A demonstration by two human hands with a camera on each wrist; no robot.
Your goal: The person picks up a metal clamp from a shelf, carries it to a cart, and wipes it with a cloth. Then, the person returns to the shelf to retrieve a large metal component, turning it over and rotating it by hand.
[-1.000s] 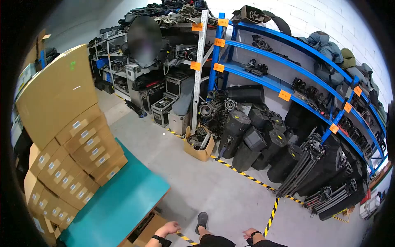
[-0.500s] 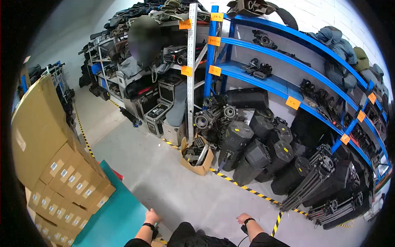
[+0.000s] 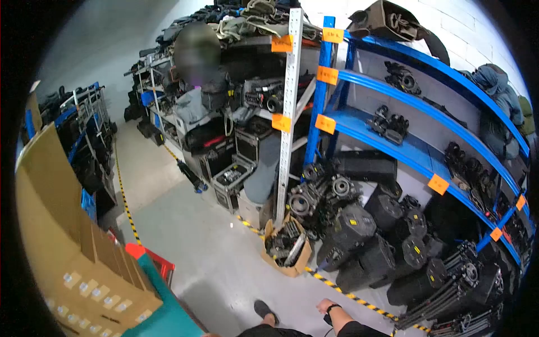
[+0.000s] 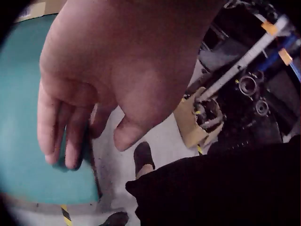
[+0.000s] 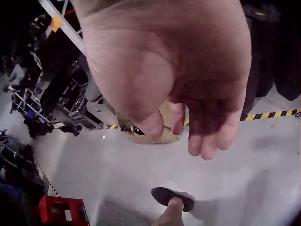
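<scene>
My left hand [image 4: 108, 80] hangs with loosely bent fingers and holds nothing. In the left wrist view it overlaps the teal tabletop [image 4: 28, 117]; in the head view only a sliver shows at the bottom edge. My right hand [image 3: 325, 306], a black band on its wrist, hangs over the grey floor. Its fingers [image 5: 209, 143] are relaxed, with nothing between them, in the right wrist view. An open cardboard box [image 3: 303, 261] of black and metal parts stands beyond the right hand. One dark shoe [image 3: 265, 310] is on the floor between the hands.
Stacked cartons [image 3: 112, 297] stand on the table at left, with a red plastic item [image 3: 165, 267] beside its far end. Black cases [image 3: 359, 261] and tripods [image 3: 449, 281] line the floor under blue shelving [image 3: 415, 154]. Yellow-black tape [image 3: 348, 295] marks the floor; an aisle [image 3: 146, 191] runs back left.
I have walked forward along the table; shelving and open box appear nearer. The red item has come into fuller view. My left hand has dropped almost out of the head view.
</scene>
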